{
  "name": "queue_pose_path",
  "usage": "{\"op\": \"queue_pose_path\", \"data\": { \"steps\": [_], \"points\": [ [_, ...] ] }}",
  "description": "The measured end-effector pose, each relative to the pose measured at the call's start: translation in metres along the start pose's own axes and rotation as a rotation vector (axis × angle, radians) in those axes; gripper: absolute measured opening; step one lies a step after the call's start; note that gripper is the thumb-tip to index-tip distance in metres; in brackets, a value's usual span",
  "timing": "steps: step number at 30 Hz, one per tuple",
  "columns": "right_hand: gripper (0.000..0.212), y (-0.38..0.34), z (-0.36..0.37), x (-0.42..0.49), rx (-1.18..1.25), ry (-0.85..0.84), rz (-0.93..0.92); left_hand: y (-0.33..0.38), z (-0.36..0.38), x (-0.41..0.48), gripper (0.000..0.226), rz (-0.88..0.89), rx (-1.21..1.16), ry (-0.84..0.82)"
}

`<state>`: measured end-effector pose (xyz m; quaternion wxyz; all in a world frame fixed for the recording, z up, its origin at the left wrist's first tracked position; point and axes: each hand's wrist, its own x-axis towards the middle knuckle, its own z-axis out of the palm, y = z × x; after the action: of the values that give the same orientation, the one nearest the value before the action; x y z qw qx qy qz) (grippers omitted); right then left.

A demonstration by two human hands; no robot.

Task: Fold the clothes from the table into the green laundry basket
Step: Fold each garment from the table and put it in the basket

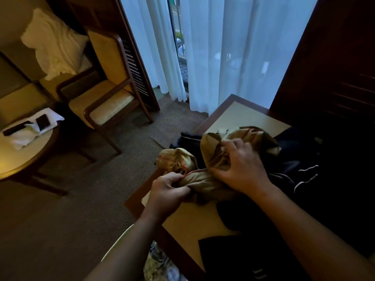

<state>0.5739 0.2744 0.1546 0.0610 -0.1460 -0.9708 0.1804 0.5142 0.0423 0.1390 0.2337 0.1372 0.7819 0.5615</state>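
Observation:
A crumpled tan garment (215, 157) with thin red stripes lies bunched at the left edge of the wooden table (243, 116). My left hand (168, 189) pinches a fold of it near the table's corner. My right hand (239, 167) grips the bunched cloth in the middle, fingers curled into it. Dark clothes (316, 175) with white drawstrings are heaped to the right and in front of it. The pale rim of a basket (119, 242) shows below my left forearm, with patterned cloth (160, 262) inside; its colour is hard to tell in the dim light.
A wooden armchair (105, 102) stands on the carpet at left, a white pillow (52, 45) behind it. A round side table (24, 151) holds a phone and white cloth. Sheer curtains (233, 53) hang behind the table, and a dark wardrobe (334, 67) stands at right.

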Motion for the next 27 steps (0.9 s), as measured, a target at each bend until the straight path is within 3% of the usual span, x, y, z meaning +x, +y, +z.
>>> {"op": "queue_pose_path", "data": {
  "steps": [1,3,5,7,8,9,11,12,13,15,17,18,20,23,27],
  "points": [
    [0.083,-0.001,-0.001,0.0,-0.075,-0.006,-0.014,0.008,-0.009,-0.009,0.013,0.001,-0.075,-0.02],
    [0.077,-0.004,-0.005,0.001,-0.13,-0.149,-0.004,0.019,-0.024,-0.022,0.008,0.017,-0.172,-0.05],
    [0.062,-0.013,-0.012,-0.001,0.017,-0.476,0.132,0.024,-0.042,-0.034,0.008,0.022,-0.264,-0.031],
    [0.073,-0.024,-0.015,-0.003,0.159,-0.768,0.282,0.019,-0.056,-0.039,0.011,0.009,-0.303,0.001],
    [0.076,-0.03,-0.014,-0.005,0.105,-0.797,0.269,0.013,-0.061,-0.041,0.014,-0.007,-0.284,0.001],
    [0.073,-0.034,-0.009,-0.007,-0.019,-0.725,0.197,0.007,-0.064,-0.042,0.017,-0.029,-0.24,-0.005],
    [0.055,-0.044,0.0,-0.007,-0.252,-0.347,0.014,-0.008,-0.065,-0.046,0.021,-0.07,-0.087,-0.04],
    [0.049,-0.052,0.007,-0.005,-0.252,-0.177,-0.079,-0.017,-0.063,-0.049,0.022,-0.081,0.01,-0.064],
    [0.049,-0.061,0.013,-0.001,-0.156,-0.123,-0.154,-0.026,-0.059,-0.054,0.024,-0.082,0.119,-0.078],
    [0.07,-0.075,0.03,0.008,0.121,-0.36,-0.207,-0.043,-0.048,-0.065,0.032,-0.057,0.374,-0.086],
    [0.101,-0.085,0.058,0.011,0.026,-0.689,-0.183,-0.06,-0.039,-0.078,0.044,-0.063,0.53,-0.122],
    [0.104,-0.085,0.073,0.009,-0.092,-0.723,-0.189,-0.068,-0.037,-0.084,0.046,-0.083,0.556,-0.14],
    [0.079,-0.082,0.088,0.006,-0.216,-0.581,-0.163,-0.081,-0.037,-0.095,0.033,-0.109,0.558,-0.12],
    [0.033,-0.086,0.081,0.002,-0.206,-0.322,-0.151,-0.089,-0.047,-0.105,0.018,-0.102,0.439,0.006],
    [0.023,-0.083,0.067,-0.021,0.127,-0.01,-0.136,-0.094,-0.071,-0.12,0.04,-0.253,-0.05,0.229]
  ]
}}
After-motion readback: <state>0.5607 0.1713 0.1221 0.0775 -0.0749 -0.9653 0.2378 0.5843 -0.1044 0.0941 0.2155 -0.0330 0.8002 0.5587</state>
